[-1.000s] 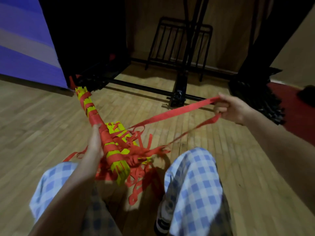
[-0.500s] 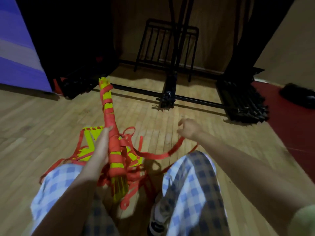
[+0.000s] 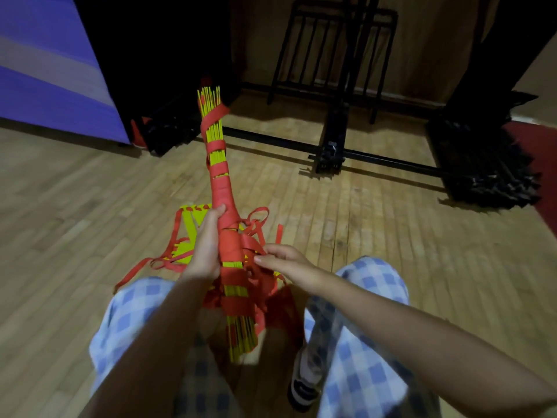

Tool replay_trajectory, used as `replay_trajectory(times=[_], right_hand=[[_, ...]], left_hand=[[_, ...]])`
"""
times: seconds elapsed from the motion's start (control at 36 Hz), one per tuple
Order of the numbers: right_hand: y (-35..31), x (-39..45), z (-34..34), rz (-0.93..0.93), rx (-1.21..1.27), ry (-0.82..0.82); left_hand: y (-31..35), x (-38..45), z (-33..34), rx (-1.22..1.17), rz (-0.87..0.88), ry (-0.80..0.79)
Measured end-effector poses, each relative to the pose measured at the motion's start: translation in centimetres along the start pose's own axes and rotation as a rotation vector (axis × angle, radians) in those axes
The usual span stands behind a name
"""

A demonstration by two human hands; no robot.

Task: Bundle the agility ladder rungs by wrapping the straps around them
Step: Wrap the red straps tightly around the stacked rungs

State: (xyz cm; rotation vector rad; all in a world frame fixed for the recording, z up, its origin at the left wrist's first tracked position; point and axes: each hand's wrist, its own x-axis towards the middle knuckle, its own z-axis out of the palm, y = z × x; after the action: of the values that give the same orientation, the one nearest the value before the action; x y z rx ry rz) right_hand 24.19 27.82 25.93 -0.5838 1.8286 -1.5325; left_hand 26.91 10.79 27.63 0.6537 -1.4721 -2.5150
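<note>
**Q:** ok so where's the ladder sitting right now?

**A:** I've got the bundle of yellow rungs (image 3: 217, 147) standing tilted between my knees, far end aimed at the black rack (image 3: 334, 52) by the wall, near end down by my checkered pants (image 3: 358, 321). The red straps (image 3: 224, 194) are wound around it in bands, solid red in the middle and spaced out toward the top, where yellow shows through.

**Q:** and the hands?

**A:** My left hand (image 3: 206, 245) grips the bundle from the left side around the middle, fingers curled on the wrapped part with the thumb up along it. My right hand (image 3: 286, 262) is on the right side, touching the tangle of loose strap loops (image 3: 256, 233). Its fingers are partly curled and fairly close together, pointing at the bundle. I honestly can't tell if they're pinching a strap or just resting there; it's blurry.

**Q:** anything else lying around?

**A:** More loose red strap and a few flat yellow rungs (image 3: 188, 236) on the wood floor (image 3: 391, 236) just left of my left hand. There's a purple panel (image 3: 45, 64) off to the left.
</note>
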Motion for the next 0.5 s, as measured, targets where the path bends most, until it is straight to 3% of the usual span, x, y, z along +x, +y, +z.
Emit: replay_trajectory(times=[0.14,0.28,0.36,0.5], right_hand=[[-1.3,0.5,0.1,-0.008,0.427,0.077],[-2.5,0.5,-0.4,0.018,0.508,-0.09],[-2.7,0.1,-1.0,0.038,0.451,-0.111],[-3.4,-0.9,-2.8,0.062,0.197,-0.051]], left_hand=[[0.6,0.0,-0.5,-0.045,-0.073,0.035],[0.9,0.8,-2.4,0.046,-0.033,0.166],[1.1,1.1,-3.2,0.126,0.025,0.26],[1.5,0.3,-3.3,0.215,0.173,0.257]])
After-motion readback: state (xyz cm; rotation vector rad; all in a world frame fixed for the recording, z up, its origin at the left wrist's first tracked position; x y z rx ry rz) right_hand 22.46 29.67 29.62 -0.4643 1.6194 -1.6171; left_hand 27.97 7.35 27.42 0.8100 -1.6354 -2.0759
